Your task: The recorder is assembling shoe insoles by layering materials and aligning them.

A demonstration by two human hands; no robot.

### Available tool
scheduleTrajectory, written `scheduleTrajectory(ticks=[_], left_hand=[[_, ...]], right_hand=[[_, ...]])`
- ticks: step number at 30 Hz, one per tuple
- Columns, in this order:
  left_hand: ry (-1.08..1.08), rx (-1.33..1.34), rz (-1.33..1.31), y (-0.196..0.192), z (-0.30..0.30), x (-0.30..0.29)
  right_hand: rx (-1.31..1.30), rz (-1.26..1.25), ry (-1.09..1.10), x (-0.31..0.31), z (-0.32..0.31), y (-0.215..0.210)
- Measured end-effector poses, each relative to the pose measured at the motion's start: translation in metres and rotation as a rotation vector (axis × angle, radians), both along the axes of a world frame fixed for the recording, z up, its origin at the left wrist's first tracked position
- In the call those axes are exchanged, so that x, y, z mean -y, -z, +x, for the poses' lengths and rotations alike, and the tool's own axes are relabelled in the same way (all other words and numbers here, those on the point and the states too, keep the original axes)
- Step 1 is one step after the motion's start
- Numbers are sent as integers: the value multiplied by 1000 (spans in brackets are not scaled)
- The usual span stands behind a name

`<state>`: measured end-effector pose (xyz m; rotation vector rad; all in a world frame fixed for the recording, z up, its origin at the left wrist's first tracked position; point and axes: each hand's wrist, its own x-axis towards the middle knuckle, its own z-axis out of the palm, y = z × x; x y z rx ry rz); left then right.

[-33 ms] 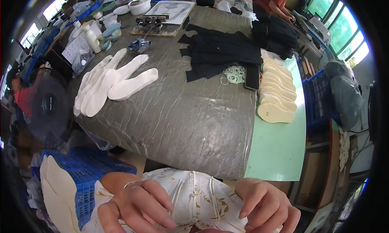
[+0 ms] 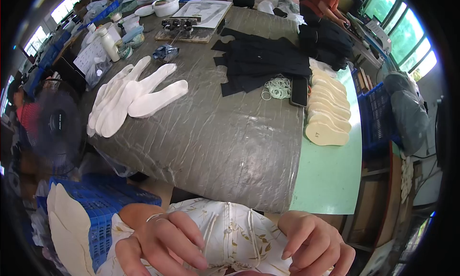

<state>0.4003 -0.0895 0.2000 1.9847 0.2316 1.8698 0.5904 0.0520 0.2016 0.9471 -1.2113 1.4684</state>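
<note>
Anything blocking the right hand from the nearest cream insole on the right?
Nothing visible stands between the right hand and the nearest cream insole; only the green table surface and its near edge lie between them.

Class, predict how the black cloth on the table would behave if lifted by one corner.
The black cloth would probably droop, since it looks thin and lies flat. Its layers might slip apart, as separate edges stick out at its left. It seems unlikely to roll, being spread across the table.
</note>
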Motion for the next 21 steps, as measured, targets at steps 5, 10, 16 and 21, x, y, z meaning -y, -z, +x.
scheduleTrajectory(ticks=[5, 10, 16, 21], left_hand=[[-443, 497, -90, -5, 8, -5], [-367, 423, -204, -7, -3, 10], [426, 184, -708, 17, -31, 7], [780, 397, -709, 20, -17, 27]], right_hand=[[74, -231, 377, 17, -27, -2], [128, -179, 401, 18, -40, -9], [378, -149, 524, 15, -45, 28], [672, -164, 510, 19, -30, 62]])
